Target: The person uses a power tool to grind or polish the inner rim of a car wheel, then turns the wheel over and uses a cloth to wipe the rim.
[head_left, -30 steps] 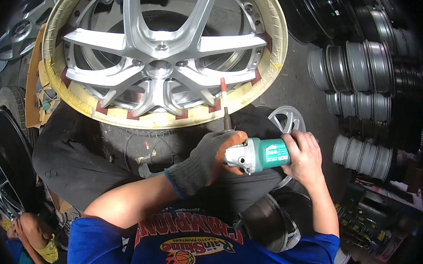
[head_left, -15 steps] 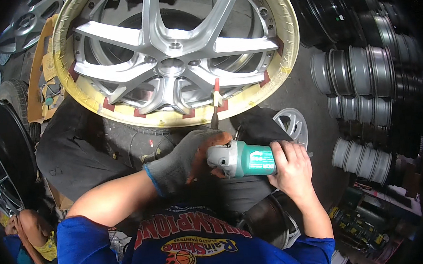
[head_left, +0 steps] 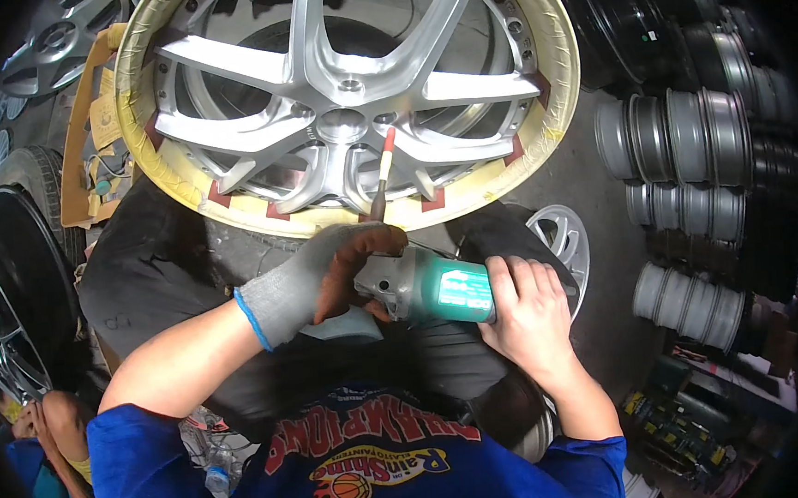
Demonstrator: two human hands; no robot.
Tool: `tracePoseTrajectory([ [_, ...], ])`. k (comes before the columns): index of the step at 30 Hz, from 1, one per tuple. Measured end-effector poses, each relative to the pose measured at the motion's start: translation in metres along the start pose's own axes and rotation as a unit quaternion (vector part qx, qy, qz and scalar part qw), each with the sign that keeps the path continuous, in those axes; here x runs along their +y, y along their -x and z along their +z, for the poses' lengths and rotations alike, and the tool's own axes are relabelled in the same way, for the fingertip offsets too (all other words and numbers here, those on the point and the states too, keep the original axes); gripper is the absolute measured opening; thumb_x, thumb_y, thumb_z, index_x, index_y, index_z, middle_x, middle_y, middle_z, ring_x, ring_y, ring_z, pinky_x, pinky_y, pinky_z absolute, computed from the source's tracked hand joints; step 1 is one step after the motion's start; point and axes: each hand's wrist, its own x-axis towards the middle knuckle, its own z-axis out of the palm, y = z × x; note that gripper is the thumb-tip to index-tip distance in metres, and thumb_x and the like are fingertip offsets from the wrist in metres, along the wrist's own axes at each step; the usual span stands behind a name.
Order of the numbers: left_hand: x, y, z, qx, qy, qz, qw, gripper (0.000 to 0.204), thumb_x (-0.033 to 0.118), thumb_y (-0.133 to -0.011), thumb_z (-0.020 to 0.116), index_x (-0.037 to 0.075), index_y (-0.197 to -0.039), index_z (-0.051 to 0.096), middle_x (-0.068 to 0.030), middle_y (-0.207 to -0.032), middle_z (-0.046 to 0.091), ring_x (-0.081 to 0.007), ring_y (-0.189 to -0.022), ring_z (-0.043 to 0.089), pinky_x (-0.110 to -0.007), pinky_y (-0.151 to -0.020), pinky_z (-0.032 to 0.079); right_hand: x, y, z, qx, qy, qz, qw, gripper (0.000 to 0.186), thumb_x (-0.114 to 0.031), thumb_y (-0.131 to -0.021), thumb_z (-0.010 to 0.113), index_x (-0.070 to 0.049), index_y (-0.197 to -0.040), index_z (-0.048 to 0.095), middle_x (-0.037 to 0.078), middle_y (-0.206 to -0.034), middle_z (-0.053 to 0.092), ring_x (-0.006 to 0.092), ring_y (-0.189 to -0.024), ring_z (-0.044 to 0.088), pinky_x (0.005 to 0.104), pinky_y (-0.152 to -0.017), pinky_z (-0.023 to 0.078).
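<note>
My left hand [head_left: 345,271], in a grey glove with an orange palm, is closed round the grey head of an angle grinder [head_left: 448,287]. My bare right hand [head_left: 530,305] grips its green body. A narrow red-tipped attachment [head_left: 384,167] points away from me, over the silver alloy wheel [head_left: 319,60]; whether its tip touches a spoke I cannot tell. The wheel's rim [head_left: 562,71] is covered in cream masking, with dark red patches along its inner edge. My dark-trousered legs are below the wheel.
Stacked rims [head_left: 669,138] line the right side. At the left are a cardboard box [head_left: 79,179], loose wheels [head_left: 56,46] and a black rim [head_left: 26,275]. A co-worker [head_left: 61,439] is at the lower left. A white wheel [head_left: 576,237] lies behind my right hand.
Both hands and the grinder have moved left and slightly up in view, and the red tip has moved left and upward over the wheel. The wheel appears further right as the view has shifted.
</note>
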Motion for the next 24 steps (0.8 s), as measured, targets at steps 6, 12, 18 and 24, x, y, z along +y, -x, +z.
tracePoseTrajectory([
  [6, 0.057, -0.024, -0.013, 0.126, 0.400, -0.382, 0.823, 0.054, 0.013, -0.084, 0.077, 0.007, -0.131, 0.051, -0.0105, -0.125, 0.057, -0.0248, -0.114, 0.060, -0.037, -0.096, 0.051, -0.001, -0.004, 0.011, 0.015, -0.010, 0.006, 1.000, 0.078, -0.016, -0.053, 0.084, -0.002, -0.123, 0.055, 0.016, -0.107, 0.059, 0.0334, -0.098, 0.060, 0.0467, -0.090, 0.047],
  [12, 0.061, -0.026, 0.010, 0.173, 0.410, -0.410, 0.797, 0.028, 0.014, -0.101, 0.051, 0.001, -0.125, 0.057, -0.0101, -0.110, 0.065, -0.0214, -0.092, 0.069, -0.033, -0.076, 0.058, 0.012, 0.012, 0.008, 0.045, -0.009, 0.002, 0.999, 0.082, -0.016, -0.050, 0.083, -0.004, -0.125, 0.054, 0.015, -0.111, 0.057, 0.0334, -0.101, 0.058, 0.0472, -0.092, 0.046],
  [18, 0.084, -0.092, 0.060, 0.131, 0.376, -0.558, 0.728, 0.052, 0.029, -0.098, 0.062, 0.001, -0.139, 0.048, -0.0109, -0.127, 0.058, -0.0223, -0.114, 0.061, -0.039, -0.092, 0.056, 0.054, 0.055, 0.000, 0.068, 0.038, 0.027, 0.997, 0.081, -0.013, -0.048, 0.079, -0.006, -0.127, 0.059, 0.014, -0.113, 0.058, 0.0328, -0.105, 0.057, 0.0495, -0.095, 0.045],
  [24, 0.002, -0.082, 0.102, -0.054, -0.162, -0.062, 0.983, 0.094, 0.026, -0.075, 0.089, 0.005, -0.149, 0.035, -0.0160, -0.136, 0.054, -0.0294, -0.123, 0.056, -0.041, -0.102, 0.049, 0.107, 0.072, -0.001, 0.075, 0.047, 0.042, 0.995, 0.073, -0.008, -0.047, 0.080, -0.005, -0.118, 0.060, 0.013, -0.107, 0.062, 0.0324, -0.099, 0.060, 0.0468, -0.091, 0.046],
])
